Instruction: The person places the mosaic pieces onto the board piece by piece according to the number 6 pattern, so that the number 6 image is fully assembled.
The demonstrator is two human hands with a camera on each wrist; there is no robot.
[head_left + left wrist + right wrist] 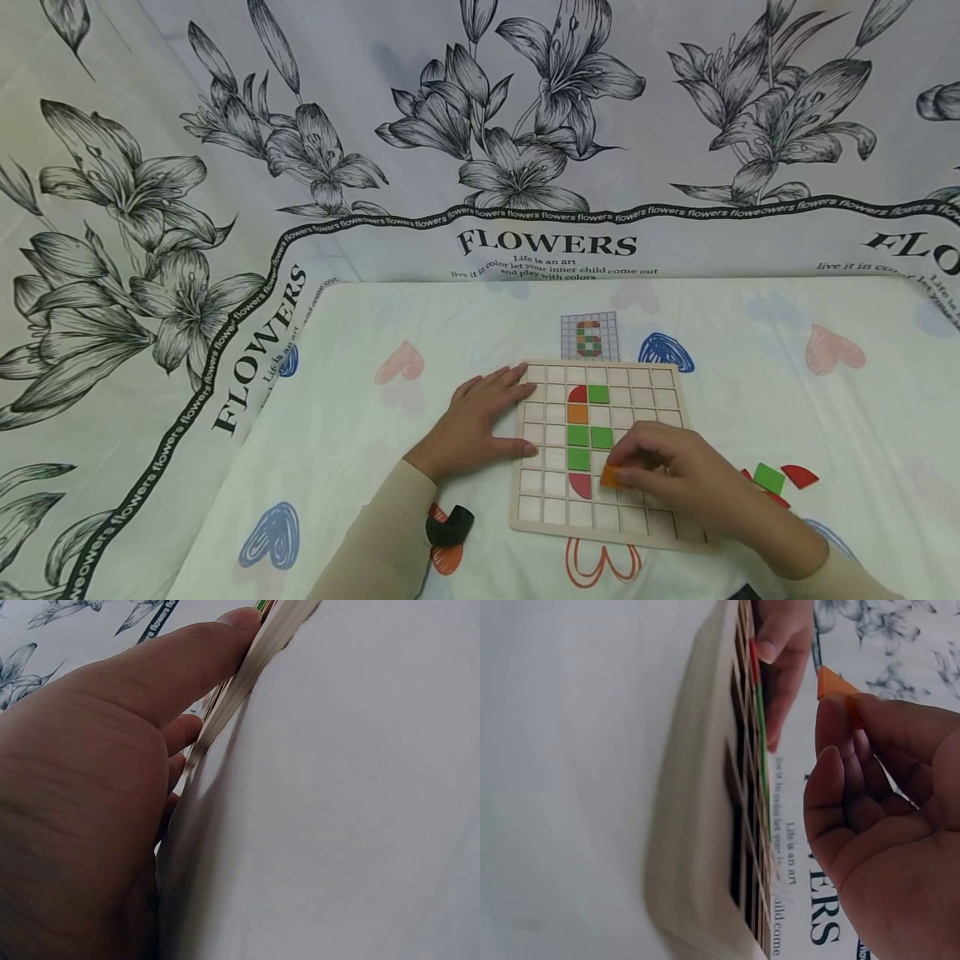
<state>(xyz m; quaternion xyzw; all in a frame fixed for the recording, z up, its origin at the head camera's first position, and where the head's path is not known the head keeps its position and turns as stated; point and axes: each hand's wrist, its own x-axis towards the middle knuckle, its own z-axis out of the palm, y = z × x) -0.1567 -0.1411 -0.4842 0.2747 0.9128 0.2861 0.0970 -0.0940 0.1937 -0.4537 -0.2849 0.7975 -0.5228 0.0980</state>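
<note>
A square wooden grid board point(551, 510) lies flat on the cloth. Red, orange and green pieces fill several cells, mostly in one column, among them an orange square point(577, 414) and a green square point(598, 394). My left hand point(480, 421) rests on the board's left edge with fingers spread; in the left wrist view its thumb lies along the rim. Over the lower middle cells, my right hand point(671, 471) pinches an orange piece point(835, 684) between thumb and fingertip. The right wrist view shows that piece raised above the board's surface.
A small pattern card point(588, 336) with a coloured figure 6 lies behind the board. Right of the board are loose pieces, including a green square point(768, 478) and a red quarter-round point(799, 476). A black object point(450, 527) sits by the left wrist.
</note>
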